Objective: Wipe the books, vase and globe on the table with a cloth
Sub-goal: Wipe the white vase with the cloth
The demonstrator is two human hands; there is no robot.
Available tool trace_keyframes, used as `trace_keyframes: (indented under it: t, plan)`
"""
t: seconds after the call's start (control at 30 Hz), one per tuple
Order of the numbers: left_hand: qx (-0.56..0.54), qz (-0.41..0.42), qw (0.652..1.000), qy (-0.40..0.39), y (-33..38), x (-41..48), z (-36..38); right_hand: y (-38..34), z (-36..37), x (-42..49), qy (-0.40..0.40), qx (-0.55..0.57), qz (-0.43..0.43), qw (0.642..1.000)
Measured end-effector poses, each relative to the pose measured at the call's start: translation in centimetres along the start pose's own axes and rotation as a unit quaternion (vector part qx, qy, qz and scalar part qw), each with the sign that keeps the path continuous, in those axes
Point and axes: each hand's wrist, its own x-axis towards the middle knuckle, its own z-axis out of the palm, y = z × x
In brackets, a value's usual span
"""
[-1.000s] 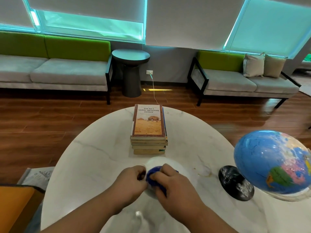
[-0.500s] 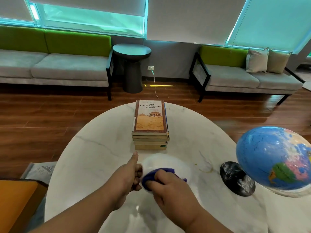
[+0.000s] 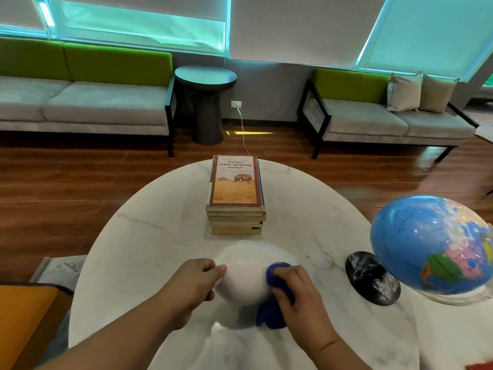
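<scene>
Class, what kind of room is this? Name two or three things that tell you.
Probably a lounge or waiting area: grey sofas line the window wall with a side table between them, and a round marble table holds books and a globe.

Left hand (image 3: 196, 283): bare, broad back, rounded knuckles. Right hand (image 3: 298, 292): bare, skin crease across wrist. Both forearms uncovered as far as picture shows. Nails and finer skin detail too blurred to tell.

L hand (image 3: 196, 283) curled, thumb fwd, gripping vase (image 3: 242, 276) side. R hand (image 3: 298, 292) clutches cloth (image 3: 270, 316), pressed against vase. 2 forearms angle inward.
</scene>
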Motion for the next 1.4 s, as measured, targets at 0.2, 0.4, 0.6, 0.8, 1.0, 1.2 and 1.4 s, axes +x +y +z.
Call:
trace_keyframes:
  t: [0.2, 0.4, 0.6, 0.8, 1.0, 1.2, 1.4]
  plan:
    - [0.098, 0.037, 0.995, -0.003, -0.7, -0.6, -0.1, 1.5, -2.1, 1.1, 0.039, 0.270, 0.392, 0.879]
    - [0.203, 0.117, 0.972, 0.004, -0.5, -1.2, -0.3, -3.9, -0.9, 1.4, 0.026, 0.102, 0.200, 0.974]
    - [0.290, 0.158, 0.944, -0.009, -0.6, -0.5, -0.9, -6.8, -0.2, 1.8, -0.056, 0.039, 0.100, 0.993]
    - [0.301, 0.197, 0.933, -0.010, -1.0, -1.1, -1.0, -2.4, -3.2, 3.9, -0.025, 0.163, 0.351, 0.922]
    - [0.348, 0.256, 0.902, -0.016, -0.1, -1.7, -0.3, -5.9, -1.6, 3.5, -0.019, 0.021, 0.157, 0.987]
    - [0.239, 0.161, 0.957, -0.029, 0.1, -1.7, -0.1, -5.5, -1.4, 2.9, -0.023, 0.036, 0.137, 0.990]
    - [-0.047, -0.024, 0.998, -0.036, -0.1, -1.7, 0.3, -1.9, -1.6, 2.2, 0.040, 0.134, 0.300, 0.943]
